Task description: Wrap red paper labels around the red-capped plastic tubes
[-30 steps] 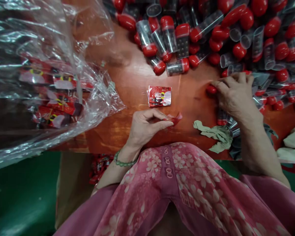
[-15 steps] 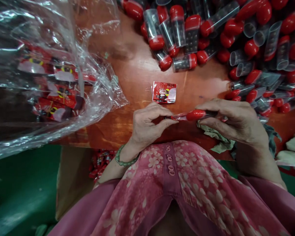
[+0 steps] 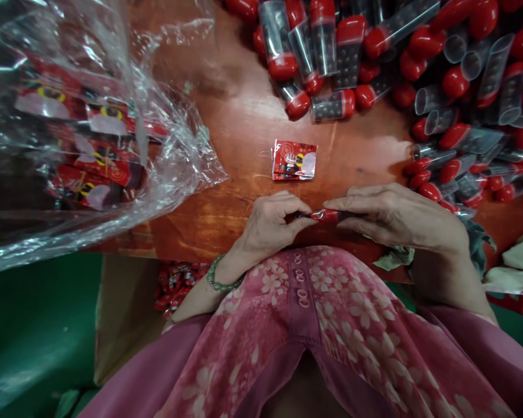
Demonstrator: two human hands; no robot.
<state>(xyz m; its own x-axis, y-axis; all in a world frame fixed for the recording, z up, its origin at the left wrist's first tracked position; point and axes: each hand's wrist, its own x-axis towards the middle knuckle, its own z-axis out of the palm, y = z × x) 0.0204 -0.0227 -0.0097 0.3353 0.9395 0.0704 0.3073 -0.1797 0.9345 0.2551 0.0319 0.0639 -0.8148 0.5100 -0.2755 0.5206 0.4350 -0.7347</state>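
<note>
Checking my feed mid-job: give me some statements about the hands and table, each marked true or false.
1. The left hand and right hand both hold a small red item. True.
2. A bracelet is on the right wrist. False: the green bracelet is on the left wrist.
3. Printed red cards lie stacked on the table, apart from both hands. True.
4. Clear plastic lies right of that stack. False: the clear plastic lies left of it.
5. Red-capped tubes are piled toward the right. True.

Workshop with heaped red-capped tubes (image 3: 413, 64)
</note>
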